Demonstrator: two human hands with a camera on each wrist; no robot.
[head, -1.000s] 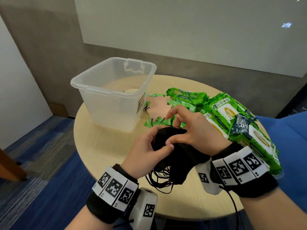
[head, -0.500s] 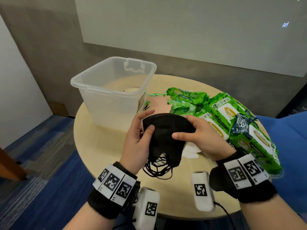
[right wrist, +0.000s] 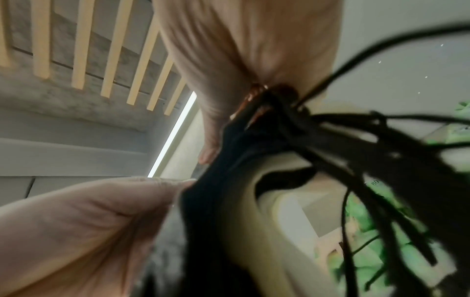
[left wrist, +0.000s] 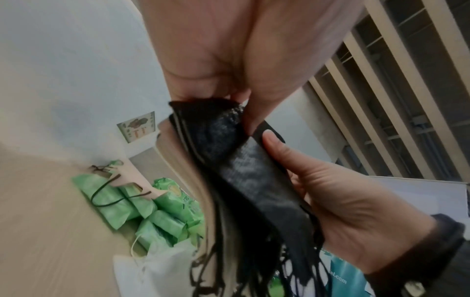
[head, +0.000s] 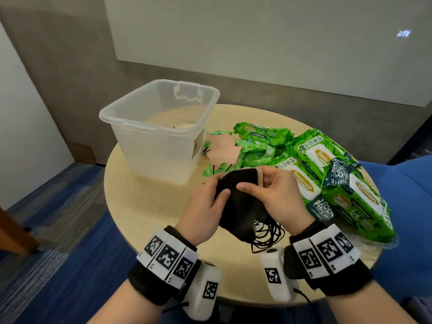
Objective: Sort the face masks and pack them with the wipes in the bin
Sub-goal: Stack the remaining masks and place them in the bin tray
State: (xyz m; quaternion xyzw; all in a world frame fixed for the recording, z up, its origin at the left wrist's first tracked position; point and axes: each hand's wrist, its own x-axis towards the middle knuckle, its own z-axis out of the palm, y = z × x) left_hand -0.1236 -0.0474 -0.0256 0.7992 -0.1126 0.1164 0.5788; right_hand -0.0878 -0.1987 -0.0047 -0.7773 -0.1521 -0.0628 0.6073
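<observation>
Both hands hold a stack of black face masks point(head: 243, 202) above the round table point(head: 149, 211), their black ear loops point(head: 266, 235) dangling toward me. My left hand point(head: 205, 204) grips the stack's left edge, thumb on top. My right hand point(head: 268, 195) pinches its right side, where a tan mask edge point(head: 260, 177) shows. The left wrist view shows the stack point(left wrist: 229, 152) edge-on between both hands. A clear plastic bin point(head: 161, 127) stands at the table's back left. Green wipes packs point(head: 327, 174) lie to the right. A pink mask point(head: 224, 153) lies beside the bin.
Small green wipes packs point(head: 257, 150) are piled behind the hands, by the bin's right wall. A white mask point(left wrist: 157, 267) lies on the table under the stack. Blue carpet surrounds the table; a blue seat point(head: 406, 206) is on the right.
The black mask stack has been raised, turned and squared up between my hands. My right hand moved from its top to pinching its right side; a tan mask edge now shows.
</observation>
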